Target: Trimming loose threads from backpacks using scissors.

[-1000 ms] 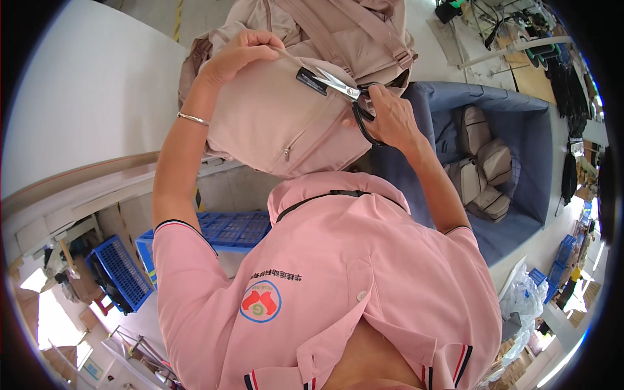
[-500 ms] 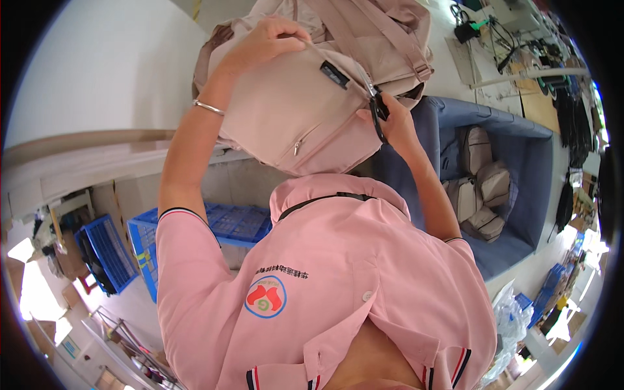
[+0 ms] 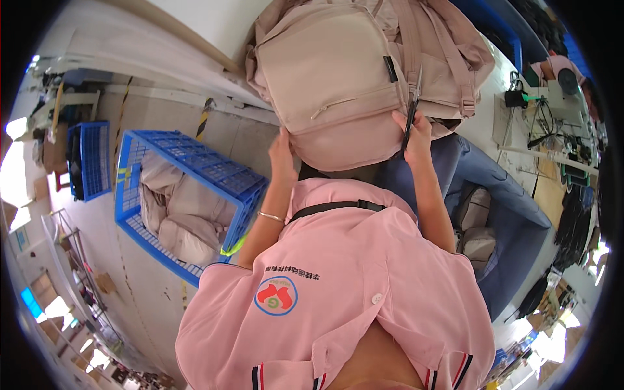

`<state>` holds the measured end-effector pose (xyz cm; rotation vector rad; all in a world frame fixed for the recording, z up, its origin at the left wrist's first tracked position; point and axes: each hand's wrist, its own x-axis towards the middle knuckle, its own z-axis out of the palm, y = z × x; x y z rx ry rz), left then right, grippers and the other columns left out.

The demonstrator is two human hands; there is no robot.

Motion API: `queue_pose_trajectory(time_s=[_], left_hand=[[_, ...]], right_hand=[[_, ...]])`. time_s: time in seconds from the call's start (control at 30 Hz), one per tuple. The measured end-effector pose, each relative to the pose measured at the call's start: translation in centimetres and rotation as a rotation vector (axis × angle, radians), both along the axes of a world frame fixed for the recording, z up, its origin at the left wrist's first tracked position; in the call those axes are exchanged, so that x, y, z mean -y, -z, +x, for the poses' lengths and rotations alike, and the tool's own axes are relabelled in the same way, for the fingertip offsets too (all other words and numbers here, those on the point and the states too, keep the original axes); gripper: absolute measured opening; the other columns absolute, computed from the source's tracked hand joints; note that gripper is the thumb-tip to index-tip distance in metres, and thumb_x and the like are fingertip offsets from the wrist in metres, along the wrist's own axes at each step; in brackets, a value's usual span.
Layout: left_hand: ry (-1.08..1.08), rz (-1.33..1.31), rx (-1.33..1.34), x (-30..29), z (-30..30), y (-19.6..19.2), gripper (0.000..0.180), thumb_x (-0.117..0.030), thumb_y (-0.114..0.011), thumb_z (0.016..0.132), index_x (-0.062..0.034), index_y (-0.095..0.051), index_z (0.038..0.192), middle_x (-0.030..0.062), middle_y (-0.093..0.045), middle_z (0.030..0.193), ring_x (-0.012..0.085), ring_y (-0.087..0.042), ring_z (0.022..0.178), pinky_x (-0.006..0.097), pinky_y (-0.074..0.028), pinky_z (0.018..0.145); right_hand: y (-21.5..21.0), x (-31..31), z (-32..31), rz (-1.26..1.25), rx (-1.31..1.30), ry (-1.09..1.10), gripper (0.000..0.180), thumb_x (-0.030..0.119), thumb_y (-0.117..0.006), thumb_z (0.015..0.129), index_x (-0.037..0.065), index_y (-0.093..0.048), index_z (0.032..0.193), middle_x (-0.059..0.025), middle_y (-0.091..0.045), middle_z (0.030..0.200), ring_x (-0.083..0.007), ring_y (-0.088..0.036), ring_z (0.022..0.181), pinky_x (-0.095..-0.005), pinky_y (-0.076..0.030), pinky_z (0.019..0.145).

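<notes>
A dusty-pink backpack point(image 3: 338, 71) lies in front of me, its front panel up, with a zipped pocket and a small black label. My left hand point(image 3: 282, 159) is closed on the lower left edge of the bag; some of its fingertips are hidden against the fabric. In my right hand point(image 3: 419, 140) is a pair of scissors point(image 3: 412, 117) with black handles, blades pointing away from me. The fingers of that hand also touch the bag's lower right side.
To my left on the floor stands a blue plastic crate point(image 3: 195, 156) holding pink fabric pieces point(image 3: 188, 240). A blue-grey fabric-lined bin point(image 3: 513, 260) with several small pouches point(image 3: 478, 211) is at my right. Black cables point(image 3: 520, 97) and equipment lie at the far right.
My left hand has come down from the bag's upper edge to its lower left side. The scissors stay in my right hand, their blades turned more upright. The view has swung left, showing more of the crate.
</notes>
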<state>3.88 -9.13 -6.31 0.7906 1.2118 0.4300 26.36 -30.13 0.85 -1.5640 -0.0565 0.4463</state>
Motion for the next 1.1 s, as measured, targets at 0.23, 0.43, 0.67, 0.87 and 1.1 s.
queue_pose_trajectory(time_s=[0.23, 0.43, 0.67, 0.87, 1.1], left_hand=[[-0.086, 0.469, 0.231, 1.2, 0.5, -7.6, 0.018, -0.014, -0.062, 0.098, -0.0045, -0.061, 0.083, -0.0056, -0.052, 0.082, 0.0074, -0.048, 0.078, 0.026, -0.042, 0.072], [0.463, 1.419, -0.041, -2.4, -2.6, -25.3, 0.009, -0.005, -0.070, 0.087, 0.0019, -0.064, 0.090, 0.0035, -0.060, 0.084, 0.0139, -0.056, 0.080, 0.025, -0.047, 0.074], [1.091, 2.110, -0.019, -8.5, -1.3, -41.0, 0.020, -0.004, -0.068, 0.079, 0.0024, -0.070, 0.098, 0.0138, -0.067, 0.091, 0.0340, -0.062, 0.085, 0.037, -0.050, 0.080], [1.630, 1.820, 0.185, -11.7, 9.7, -40.4, 0.021, -0.013, -0.064, 0.086, 0.0007, -0.070, 0.100, 0.0149, -0.067, 0.090, 0.0332, -0.061, 0.083, 0.038, -0.049, 0.077], [1.596, 1.711, 0.173, -12.0, 20.9, -30.4, 0.019, -0.014, -0.065, 0.087, -0.0059, -0.073, 0.102, 0.0114, -0.069, 0.090, 0.0274, -0.064, 0.083, 0.034, -0.049, 0.077]], right_hand=[[1.7, 2.2, -3.2, 0.001, -0.182, -0.188, 0.023, 0.020, -0.078, 0.086, 0.005, -0.062, 0.093, 0.0017, -0.058, 0.076, -0.0074, -0.054, 0.064, -0.0207, -0.042, 0.058], [0.1, 5.5, -3.4, 0.142, -0.155, -0.125, 0.020, 0.015, -0.071, 0.089, -0.001, -0.061, 0.097, -0.0067, -0.065, 0.082, -0.0161, -0.068, 0.074, -0.0282, -0.057, 0.065], [-5.0, 8.9, -1.2, 0.160, 0.133, 0.032, 0.015, 0.010, -0.068, 0.093, 0.000, -0.062, 0.103, -0.0083, -0.068, 0.096, -0.0152, -0.068, 0.087, -0.0250, -0.055, 0.075], [-10.8, 4.1, -2.2, 0.421, 0.364, -0.081, 0.019, 0.006, -0.069, 0.091, 0.000, -0.062, 0.108, -0.0133, -0.063, 0.125, -0.0170, -0.059, 0.116, -0.0271, -0.044, 0.099], [-7.8, 1.8, -4.6, -0.037, 0.238, -0.024, 0.030, 0.025, -0.079, 0.085, 0.001, -0.064, 0.094, 0.0017, -0.061, 0.071, -0.0090, -0.049, 0.063, -0.0262, -0.042, 0.059]])
